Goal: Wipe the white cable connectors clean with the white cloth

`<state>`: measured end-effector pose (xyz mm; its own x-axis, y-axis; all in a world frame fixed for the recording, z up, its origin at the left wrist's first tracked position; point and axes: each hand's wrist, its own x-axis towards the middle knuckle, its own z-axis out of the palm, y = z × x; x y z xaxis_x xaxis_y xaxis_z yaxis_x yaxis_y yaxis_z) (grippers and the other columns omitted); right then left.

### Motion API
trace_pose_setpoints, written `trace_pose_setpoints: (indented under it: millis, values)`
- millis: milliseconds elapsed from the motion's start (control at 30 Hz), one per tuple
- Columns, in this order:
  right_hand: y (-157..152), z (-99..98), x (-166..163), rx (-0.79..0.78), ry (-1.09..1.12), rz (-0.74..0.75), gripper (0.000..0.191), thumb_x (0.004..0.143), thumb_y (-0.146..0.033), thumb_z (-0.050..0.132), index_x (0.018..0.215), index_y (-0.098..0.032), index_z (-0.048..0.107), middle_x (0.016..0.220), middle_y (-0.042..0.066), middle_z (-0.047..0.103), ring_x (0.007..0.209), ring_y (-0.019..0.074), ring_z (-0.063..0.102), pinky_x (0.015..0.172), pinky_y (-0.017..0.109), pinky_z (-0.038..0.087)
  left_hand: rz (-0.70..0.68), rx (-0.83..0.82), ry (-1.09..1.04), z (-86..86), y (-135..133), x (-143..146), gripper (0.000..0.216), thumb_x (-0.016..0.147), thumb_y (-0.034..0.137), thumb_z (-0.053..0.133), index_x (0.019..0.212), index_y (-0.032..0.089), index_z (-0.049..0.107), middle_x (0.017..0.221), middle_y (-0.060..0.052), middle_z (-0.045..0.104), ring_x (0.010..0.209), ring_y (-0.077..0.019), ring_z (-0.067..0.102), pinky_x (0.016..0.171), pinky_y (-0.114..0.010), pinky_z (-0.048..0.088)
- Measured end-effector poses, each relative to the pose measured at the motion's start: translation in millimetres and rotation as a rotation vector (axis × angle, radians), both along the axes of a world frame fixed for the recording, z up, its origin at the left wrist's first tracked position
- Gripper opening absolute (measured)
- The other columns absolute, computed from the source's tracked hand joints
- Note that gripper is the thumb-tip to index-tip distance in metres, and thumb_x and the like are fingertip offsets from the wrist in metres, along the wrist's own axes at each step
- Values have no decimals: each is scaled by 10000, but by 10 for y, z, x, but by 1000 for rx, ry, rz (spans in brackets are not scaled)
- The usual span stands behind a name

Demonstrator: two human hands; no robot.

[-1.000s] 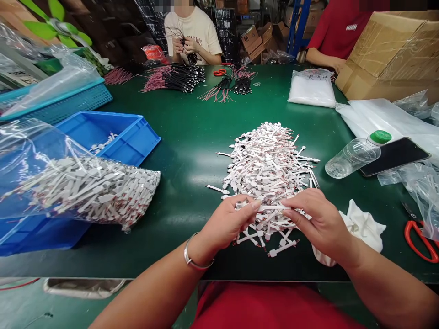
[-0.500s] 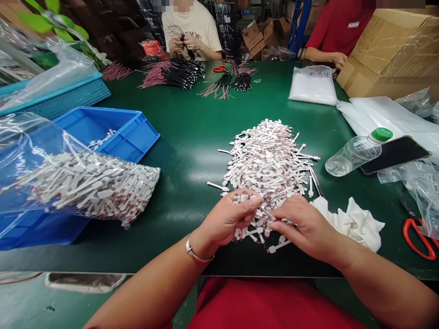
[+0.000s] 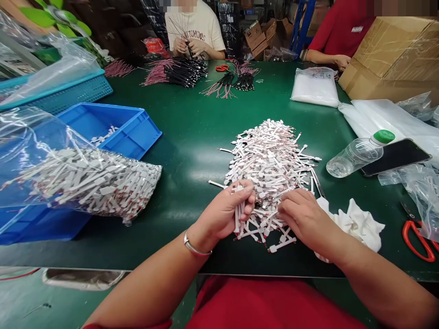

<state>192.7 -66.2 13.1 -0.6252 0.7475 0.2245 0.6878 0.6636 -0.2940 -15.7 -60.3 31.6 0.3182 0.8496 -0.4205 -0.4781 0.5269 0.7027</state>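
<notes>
My left hand is closed around several short white cables with metal plug ends, held upright over the near left side of a heap. That heap of white cables, with reddish wire ends showing, spreads across the green table. On its right side, my right hand reaches in with fingers bent together and pointing down. Whatever lies between those fingertips is hidden. One loose cable rests at the near edge of the heap, just below my right hand. A crumpled white cloth lies right of that hand.
A clear bag of white cables leans on blue bins at left. Tweezers, a bottle, a phone and red-handled scissors lie at right. Two people work across the table near black cable bundles and a carton.
My hands have drawn apart. The cable held between them now seems gathered with the others in my left hand, and my right hand has moved over to the heap.
</notes>
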Motion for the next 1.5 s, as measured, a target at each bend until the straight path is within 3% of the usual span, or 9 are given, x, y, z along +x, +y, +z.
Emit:
trace_pose_setpoints:
  millis: [100, 567, 633, 733, 833, 967, 1333, 1500]
  values:
    - [9, 18, 25, 6, 6, 14, 153, 886, -117, 503, 755, -192, 531, 793, 42, 575, 817, 202, 487, 765, 327, 356, -13, 51, 43, 1, -2, -17, 315, 701, 318, 753, 797, 169, 492, 600, 63, 487, 391, -5, 345, 335, -98, 190]
    - [-3, 42, 28, -55, 4, 36, 184, 854, -65, 494, 738, -191, 560, 773, 39, 587, 795, 192, 500, 729, 312, 368, -50, 246, 395, -27, -56, -21, 258, 794, 415, 654, 828, 190, 533, 510, 83, 397, 417, -41, 303, 391, -150, 213]
    - [2, 44, 27, -56, 36, 29, 179, 861, -71, 480, 745, -192, 545, 766, 37, 592, 779, 188, 510, 719, 312, 379, -81, 319, 531, -8, -64, -26, 238, 795, 404, 651, 819, 181, 573, 558, 55, 477, 478, -61, 389, 440, -165, 291]
    - [6, 45, 34, -20, 145, 21, 166, 877, -74, 463, 797, -193, 548, 758, 33, 614, 763, 185, 534, 722, 323, 394, -155, 459, 776, 37, -71, -22, 214, 753, 355, 691, 830, 162, 638, 784, -16, 632, 703, -120, 540, 628, -209, 417]
    - [4, 52, 49, 52, 290, 18, 141, 890, -81, 476, 863, -196, 552, 805, 40, 647, 793, 186, 560, 740, 332, 410, -289, 522, 899, 54, -76, -18, 283, 720, 352, 718, 928, 169, 661, 844, -20, 665, 709, -137, 559, 685, -240, 438]
    - [-1, 62, 67, 102, 386, 15, 141, 878, -72, 520, 915, -204, 551, 863, 40, 662, 828, 180, 577, 756, 333, 432, -375, 624, 956, 23, -77, -30, 221, 773, 343, 668, 925, 182, 676, 899, -29, 697, 786, -158, 606, 758, -254, 446]
    - [1, 75, 69, 133, 422, 1, 146, 859, -67, 561, 895, -208, 555, 848, 32, 670, 810, 170, 596, 758, 334, 441, -325, 724, 1069, -33, -92, -9, 181, 802, 337, 632, 849, 169, 679, 839, -46, 717, 793, -185, 639, 733, -267, 451]
    - [26, 40, 85, 107, 407, -16, 133, 865, -154, 603, 981, -208, 564, 879, 40, 676, 845, 186, 609, 780, 346, 441, -277, 737, 1064, -7, -84, 0, 151, 807, 297, 621, 836, 159, 675, 815, -36, 714, 766, -166, 638, 726, -249, 452]
